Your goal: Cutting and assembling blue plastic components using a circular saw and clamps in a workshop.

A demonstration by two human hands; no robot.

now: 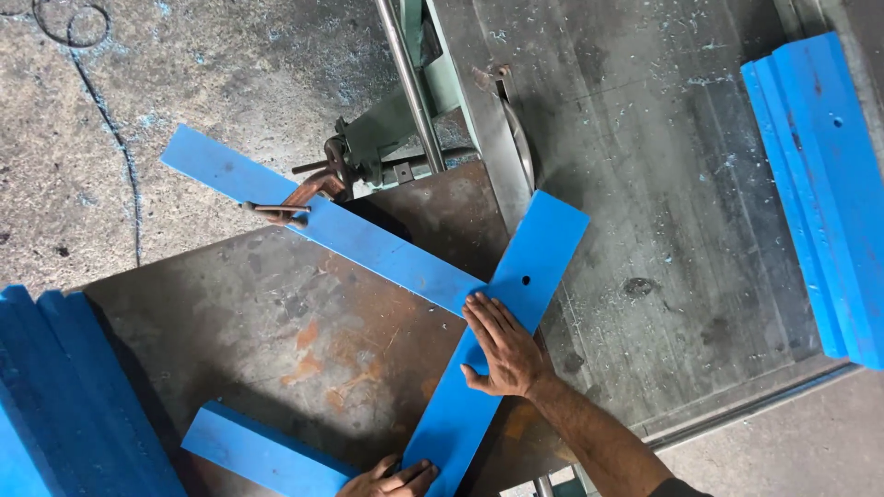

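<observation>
Nearest the viewer, the left hand [391, 479] lies at the bottom edge, fingers bent over the near end of a blue plastic strip [502, 340] set diagonally across the rusty tabletop [276, 322]; its grip is partly cut off, so I cannot tell how firmly it holds. The right hand [502, 348] is laid flat, fingers spread and holding nothing, palm pressing the strip's middle just beside the clamped blue strip [322, 221] it butts against. Judged risk: held only by palm pressure, the strip could skid or pivot out of line, as its far end overhangs the tabletop.
</observation>
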